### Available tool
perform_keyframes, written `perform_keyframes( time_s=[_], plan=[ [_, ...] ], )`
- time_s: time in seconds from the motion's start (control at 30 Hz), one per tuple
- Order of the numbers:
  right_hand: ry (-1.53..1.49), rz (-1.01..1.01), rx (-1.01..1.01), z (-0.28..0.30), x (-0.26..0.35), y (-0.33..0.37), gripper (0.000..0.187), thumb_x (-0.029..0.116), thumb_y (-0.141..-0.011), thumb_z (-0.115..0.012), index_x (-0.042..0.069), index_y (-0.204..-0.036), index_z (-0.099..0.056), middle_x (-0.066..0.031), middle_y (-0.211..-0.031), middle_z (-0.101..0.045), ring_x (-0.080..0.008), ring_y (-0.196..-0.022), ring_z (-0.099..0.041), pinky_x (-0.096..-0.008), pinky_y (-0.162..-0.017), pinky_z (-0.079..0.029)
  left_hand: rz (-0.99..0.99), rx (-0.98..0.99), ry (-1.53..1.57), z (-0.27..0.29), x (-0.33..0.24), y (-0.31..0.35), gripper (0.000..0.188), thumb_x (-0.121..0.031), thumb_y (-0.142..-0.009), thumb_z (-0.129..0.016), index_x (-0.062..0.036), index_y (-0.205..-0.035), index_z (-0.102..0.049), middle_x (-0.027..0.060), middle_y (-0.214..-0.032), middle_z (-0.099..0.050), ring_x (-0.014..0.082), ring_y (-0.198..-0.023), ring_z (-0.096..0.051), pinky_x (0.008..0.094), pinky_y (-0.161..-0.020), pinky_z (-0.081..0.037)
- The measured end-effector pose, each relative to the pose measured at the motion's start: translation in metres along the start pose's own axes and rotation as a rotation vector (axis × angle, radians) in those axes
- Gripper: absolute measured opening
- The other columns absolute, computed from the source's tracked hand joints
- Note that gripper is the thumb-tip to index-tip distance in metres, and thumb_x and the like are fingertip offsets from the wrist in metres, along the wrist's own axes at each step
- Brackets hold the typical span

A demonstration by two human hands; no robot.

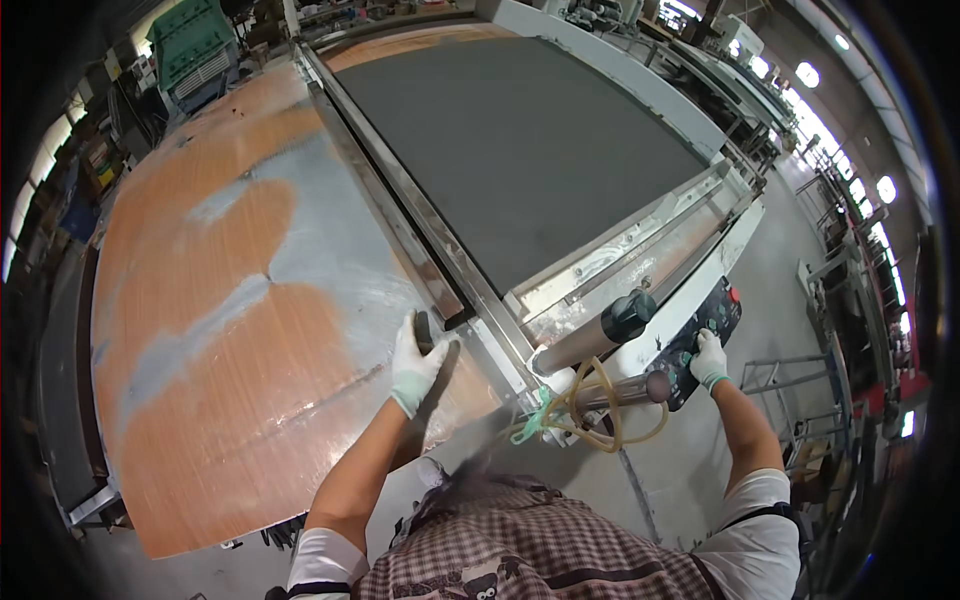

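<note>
My left hand [415, 368], in a white glove with a pale green cuff, rests at the edge of a large orange-brown board [240, 400] smeared with grey. Its thumb stands apart from the fingers, and the dark patch between them is too unclear to name. Beside it runs a metal frame [445, 235] around a broad dark grey screen panel [530, 140]. My right hand [709, 360], gloved the same way, touches a black control panel [685, 385] with a red button [734, 294]. Its fingers lie partly spread over the controls.
Between my hands, a metal cylinder with a dark green knob [630, 312] sticks out from the frame. A yellowish hose [605, 430] loops below it, with a green tie [532, 425]. A green machine [190, 45] stands far left. Metal racks [795, 400] stand to the right.
</note>
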State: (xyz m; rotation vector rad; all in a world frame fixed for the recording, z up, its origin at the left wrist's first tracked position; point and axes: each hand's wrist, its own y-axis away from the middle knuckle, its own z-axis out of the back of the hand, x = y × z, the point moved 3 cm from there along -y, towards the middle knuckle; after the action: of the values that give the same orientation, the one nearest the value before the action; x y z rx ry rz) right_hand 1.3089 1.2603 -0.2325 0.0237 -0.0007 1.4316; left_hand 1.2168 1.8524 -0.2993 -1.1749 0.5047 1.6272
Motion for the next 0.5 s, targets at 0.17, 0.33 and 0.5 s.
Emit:
perform_keyframes(
  time_s=[0.17,0.33,0.5],
  plan=[
    [0.033,0.105,-0.017,0.000,-0.022,0.000,0.048,0.002,-0.078,-0.056,0.003,-0.126,-0.060,-0.0098,-0.141,-0.051,-0.0332,-0.124,-0.052,-0.0390,-0.104,-0.046,0.147,0.001,0.032,-0.011,-0.019,-0.023,0.072,-0.026,-0.076,-0.079,0.0042,-0.132,-0.047,0.0249,-0.127,-0.056,0.0365,-0.117,-0.057,0.0396,-0.100,-0.046],
    [-0.079,0.103,-0.093,-0.011,-0.027,0.006,0.055,0.002,-0.077,-0.057,0.003,-0.132,-0.055,-0.0123,-0.144,-0.048,-0.0350,-0.126,-0.050,-0.0389,-0.107,-0.043,0.292,0.242,-0.381,-0.014,-0.039,-0.044,0.045,-0.031,-0.081,-0.073,-0.0005,-0.112,-0.062,0.0249,-0.107,-0.065,0.0398,-0.103,-0.063,0.0443,-0.091,-0.050],
    [-0.379,0.325,-0.450,0.005,0.054,0.100,0.026,-0.005,-0.081,-0.055,0.002,-0.105,-0.062,-0.0194,-0.105,-0.062,-0.0380,-0.102,-0.058,-0.0451,-0.090,-0.047,0.416,0.185,0.276,-0.001,0.066,0.002,0.037,-0.030,-0.093,-0.062,-0.0017,-0.117,-0.065,0.0172,-0.103,-0.071,0.0325,-0.095,-0.068,0.0399,-0.087,-0.053]
  ],
)
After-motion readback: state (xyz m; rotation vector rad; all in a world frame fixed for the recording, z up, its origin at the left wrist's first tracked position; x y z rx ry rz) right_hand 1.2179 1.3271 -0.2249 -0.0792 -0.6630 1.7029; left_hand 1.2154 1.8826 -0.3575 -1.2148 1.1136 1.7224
